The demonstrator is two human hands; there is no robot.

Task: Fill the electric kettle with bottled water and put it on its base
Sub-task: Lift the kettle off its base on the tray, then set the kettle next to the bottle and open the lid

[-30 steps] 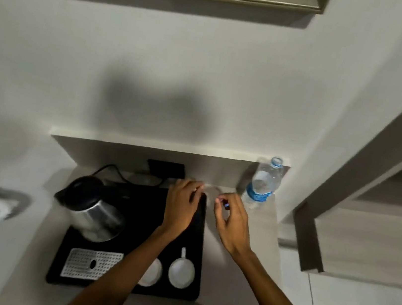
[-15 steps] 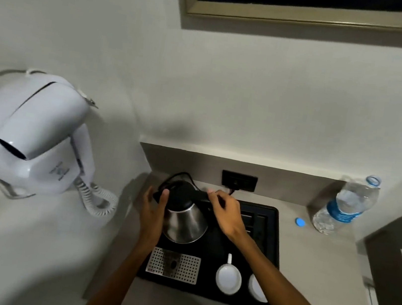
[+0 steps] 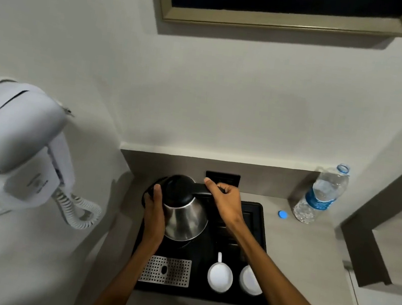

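The steel electric kettle with a black lid stands at the back left of a black tray; its base is hidden under it. My left hand presses against the kettle's left side, thumb near the lid. My right hand is closed around the black handle at the kettle's upper right. An uncapped clear water bottle with a blue label stands upright at the back right of the counter. Its blue cap lies on the counter just left of it.
Two upturned white cups and a perforated metal plate sit at the tray's front. A black wall socket is behind the kettle. A white hair dryer with coiled cord hangs on the left wall. A framed picture hangs above.
A second ago both hands were near the bottle with the cap. Since then they moved left onto the kettle, the cap lies on the counter, and my view turned left.
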